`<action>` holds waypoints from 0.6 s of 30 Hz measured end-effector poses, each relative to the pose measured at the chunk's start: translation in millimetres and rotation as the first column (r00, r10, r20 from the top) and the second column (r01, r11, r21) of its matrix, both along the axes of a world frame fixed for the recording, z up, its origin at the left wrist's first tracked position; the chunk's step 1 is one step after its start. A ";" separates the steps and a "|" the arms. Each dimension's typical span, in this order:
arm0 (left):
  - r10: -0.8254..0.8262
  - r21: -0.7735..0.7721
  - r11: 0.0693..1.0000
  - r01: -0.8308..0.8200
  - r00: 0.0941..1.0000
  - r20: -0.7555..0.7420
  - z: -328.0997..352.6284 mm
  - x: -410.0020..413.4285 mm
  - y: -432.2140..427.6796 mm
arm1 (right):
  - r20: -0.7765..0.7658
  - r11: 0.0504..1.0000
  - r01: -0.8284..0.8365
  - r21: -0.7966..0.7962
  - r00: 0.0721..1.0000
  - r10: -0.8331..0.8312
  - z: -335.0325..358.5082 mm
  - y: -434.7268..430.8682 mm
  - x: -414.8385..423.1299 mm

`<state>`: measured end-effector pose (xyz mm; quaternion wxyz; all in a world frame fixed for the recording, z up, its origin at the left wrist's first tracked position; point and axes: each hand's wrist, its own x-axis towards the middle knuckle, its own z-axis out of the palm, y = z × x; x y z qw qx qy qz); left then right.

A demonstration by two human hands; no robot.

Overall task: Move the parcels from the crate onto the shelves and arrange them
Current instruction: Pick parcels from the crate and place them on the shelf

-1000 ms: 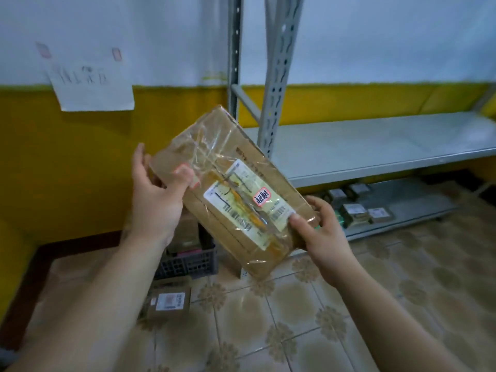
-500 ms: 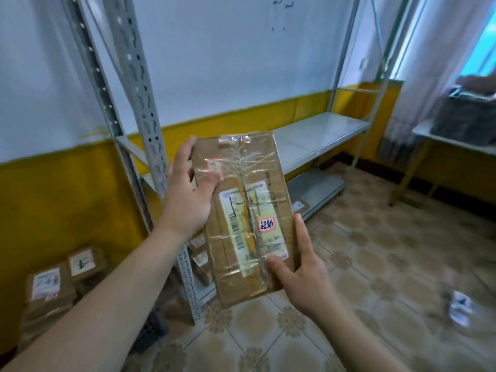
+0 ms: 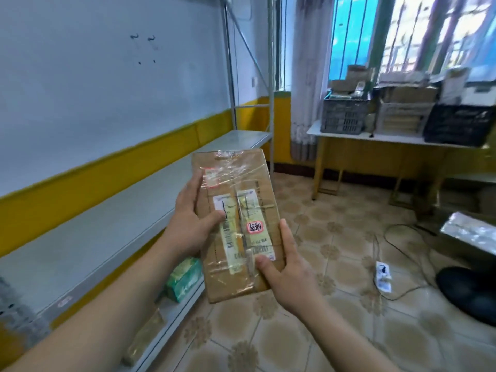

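Note:
I hold a flat brown cardboard parcel (image 3: 241, 189) wrapped in clear tape, with a white label and a red-bordered sticker, upright in front of me. My left hand (image 3: 188, 226) grips its left edge, thumb across the front. My right hand (image 3: 287, 272) grips its lower right corner, thumb on the label. The grey metal shelf (image 3: 107, 226) runs along the wall to my left, level with the parcel. On the lower shelf lie a green packet (image 3: 185, 280) and a brown parcel (image 3: 145, 334).
A table (image 3: 375, 136) under the window at the back right carries grey and black crates (image 3: 343, 114) and stacked boxes. On the tiled floor to the right lie a power strip (image 3: 382, 275) with cables, a black round base (image 3: 469, 291) and a taped box (image 3: 472, 234).
My view has swung right along the shelf toward the window. Both hands keep the parcel, which has turned more upright; the left hand has slid lower on its edge.

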<state>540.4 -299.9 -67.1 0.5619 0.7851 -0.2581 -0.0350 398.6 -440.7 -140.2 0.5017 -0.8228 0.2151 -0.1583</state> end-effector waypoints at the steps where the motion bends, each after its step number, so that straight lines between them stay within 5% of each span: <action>1: -0.006 -0.022 1.000 0.006 1.000 0.008 1.4 4.6 -17.6 | 0.007 1.000 0.010 -0.002 1.000 -0.010 3.5 -17.4 1.2; 18: -0.122 0.024 0.992 0.122 0.992 0.018 -34.8 130.3 -227.3 | -0.040 0.991 0.130 -0.029 0.991 -0.131 -4.7 -200.7 106.3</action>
